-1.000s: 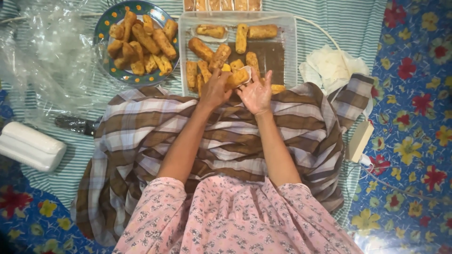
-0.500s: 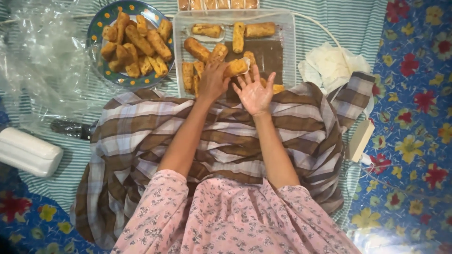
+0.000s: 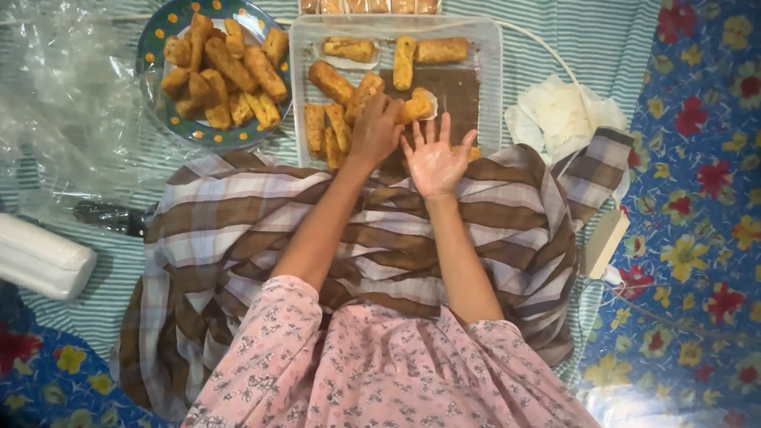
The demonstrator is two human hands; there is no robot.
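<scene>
Left hand (image 3: 374,127) curled over a breaded roll (image 3: 415,108), fingertips pinching its end, inside the clear plastic tray (image 3: 490,87). Right hand (image 3: 433,158) spread flat, palm up, fingers splayed, empty, just right of the left hand and touching the tray's near edge. More rolls (image 3: 325,127) lying left of and beyond the left hand in the tray. Blue dotted plate (image 3: 154,47) heaped with fried rolls, farther left. Crumpled white tissue (image 3: 559,115) to the right of the right hand. Checked cloth (image 3: 238,238) draped under both forearms.
</scene>
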